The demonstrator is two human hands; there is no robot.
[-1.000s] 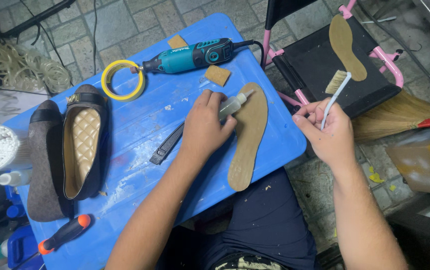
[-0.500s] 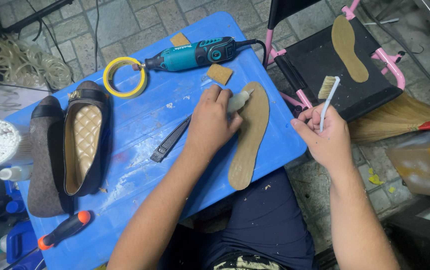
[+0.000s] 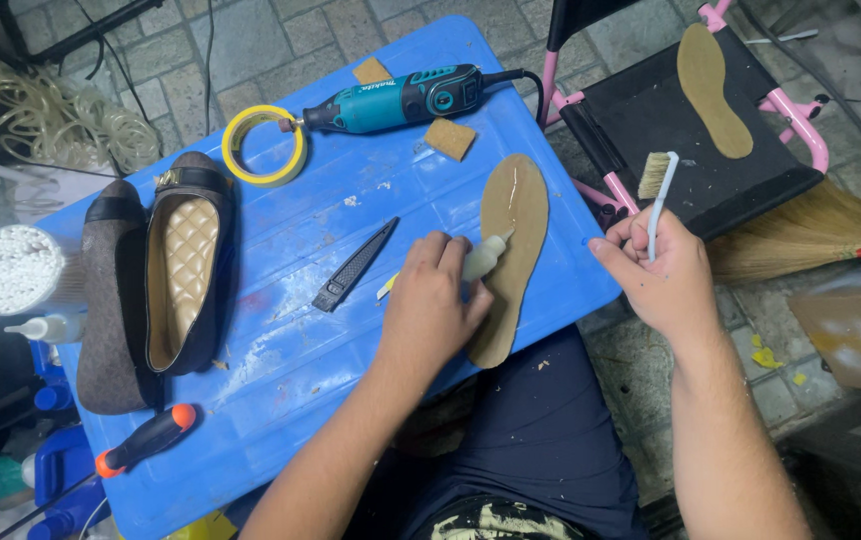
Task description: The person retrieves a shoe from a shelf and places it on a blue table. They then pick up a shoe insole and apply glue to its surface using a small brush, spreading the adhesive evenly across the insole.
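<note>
**Glue on the insole**

My left hand (image 3: 429,305) is closed around a small glue bottle (image 3: 484,256), its nozzle tipped onto the tan insole (image 3: 511,250) that lies lengthwise near the right edge of the blue table (image 3: 351,330). A thin wet line shows on the insole above the nozzle. My right hand (image 3: 661,275), off the table to the right, pinches the handle of a brush (image 3: 657,185), bristles up and to the left.

Nearer me, at the left, a screwdriver (image 3: 146,440) with an orange and black grip lies on the table. A black knife (image 3: 356,265) lies just left of my left hand. Two shoes (image 3: 151,280) sit side by side at the left edge. Farther off are a yellow tape roll (image 3: 233,150), a teal rotary tool (image 3: 396,100) and two sanding blocks (image 3: 449,138). Beyond the table, a second insole (image 3: 713,90) rests on a black chair (image 3: 651,120) with a pink frame.
</note>
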